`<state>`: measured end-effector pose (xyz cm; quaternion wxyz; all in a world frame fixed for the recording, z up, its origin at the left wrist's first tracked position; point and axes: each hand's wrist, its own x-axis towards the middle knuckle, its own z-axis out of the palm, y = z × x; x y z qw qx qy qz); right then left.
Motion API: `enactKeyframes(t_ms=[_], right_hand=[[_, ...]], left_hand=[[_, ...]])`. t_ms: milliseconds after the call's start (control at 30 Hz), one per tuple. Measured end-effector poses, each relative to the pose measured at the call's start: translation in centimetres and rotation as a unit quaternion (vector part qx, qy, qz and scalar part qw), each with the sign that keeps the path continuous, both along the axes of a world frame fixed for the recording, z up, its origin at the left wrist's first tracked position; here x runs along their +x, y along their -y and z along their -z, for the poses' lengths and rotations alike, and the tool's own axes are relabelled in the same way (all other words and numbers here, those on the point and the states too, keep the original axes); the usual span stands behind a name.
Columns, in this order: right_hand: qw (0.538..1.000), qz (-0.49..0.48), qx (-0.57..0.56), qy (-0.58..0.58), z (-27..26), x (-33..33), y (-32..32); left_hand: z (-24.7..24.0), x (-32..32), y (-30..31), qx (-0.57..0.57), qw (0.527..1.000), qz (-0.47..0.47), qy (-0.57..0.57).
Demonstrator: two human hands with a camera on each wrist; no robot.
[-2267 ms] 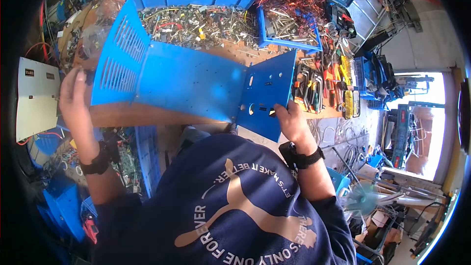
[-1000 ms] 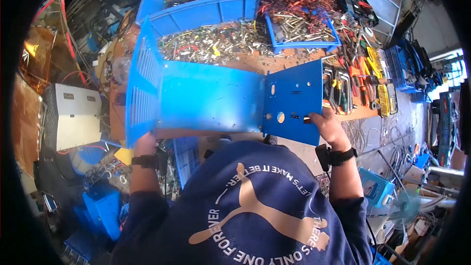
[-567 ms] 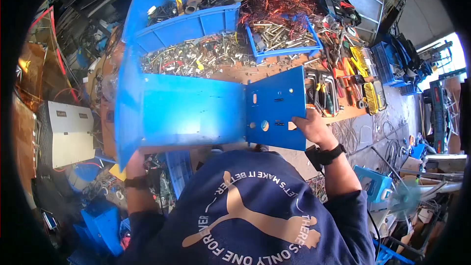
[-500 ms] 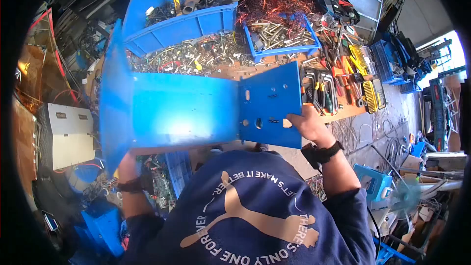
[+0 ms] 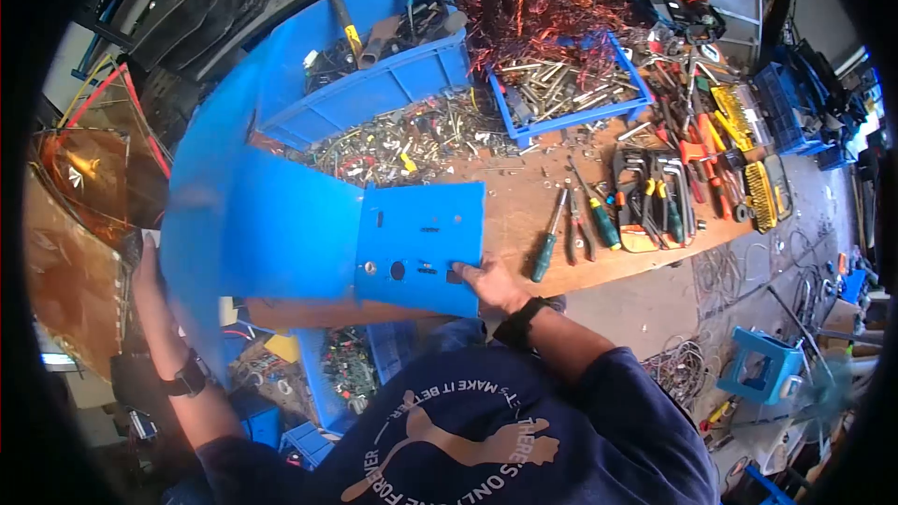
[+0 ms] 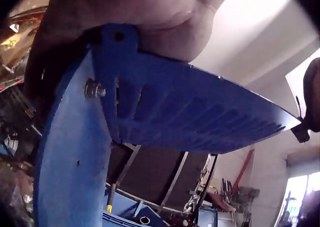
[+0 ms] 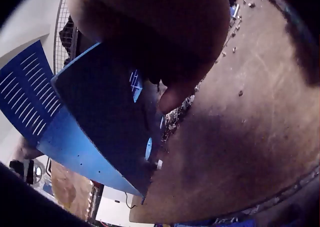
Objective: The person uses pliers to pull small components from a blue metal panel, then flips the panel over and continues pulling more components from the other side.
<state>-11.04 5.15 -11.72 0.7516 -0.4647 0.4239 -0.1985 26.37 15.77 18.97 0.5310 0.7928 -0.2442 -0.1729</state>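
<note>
Blue metal panel (image 5: 290, 234) hangs between my hands over the near left part of the wooden table (image 5: 519, 192), left of centre in the frame. Its slotted end (image 5: 201, 224) stands at the far left and looks blurred in the head view; the broad middle runs right to an end plate (image 5: 421, 224) pierced with round and slotted holes.

My right hand (image 5: 498, 286) pinches the lower right corner of that plate, the thumb on the face beside a square hole and the fingers bent behind. My left hand (image 5: 150, 281) is at the outer side of the slotted end, fingers pointing up and fairly straight, the palm against its edge; I cannot tell how the thumb lies. The left wrist view shows a threaded bolt (image 6: 95, 89) sticking out of the metal near that palm.

Beyond the panel, toward the top, sits a deep blue bin (image 5: 393, 84) with a hammer-like handle (image 5: 344, 23) leaning in it, and loose small scrap (image 5: 435, 136) spreads in front. A shallow blue tray (image 5: 585, 119) of metal pins is right of the bin, below a tangle of reddish wire (image 5: 533, 14). Right of my right hand lie a green-handled screwdriver (image 5: 543, 257), pliers (image 5: 578, 232), a second screwdriver (image 5: 601, 223) and hex keys (image 5: 675, 189).
</note>
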Motion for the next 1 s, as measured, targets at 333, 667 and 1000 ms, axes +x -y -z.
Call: enactKeyframes(t_ms=[333, 667, 1000], right_hand=[[0.990, -0.036, -0.026, -0.136, 2.8, 0.5, -1.1], [0.932, -0.260, -0.193, -0.163, 4.4, -2.2, 0.7], [0.860, -0.315, -0.336, -0.220, 0.0, -5.7, 3.4]], left_hand=[[1.2, 1.1, 4.4, 0.092, 0.980, 0.095, 0.148], [4.9, 2.8, 2.1, 0.011, 0.989, -0.050, 0.141], [5.1, 4.7, 4.0, 0.054, 0.973, 0.009, 0.224]])
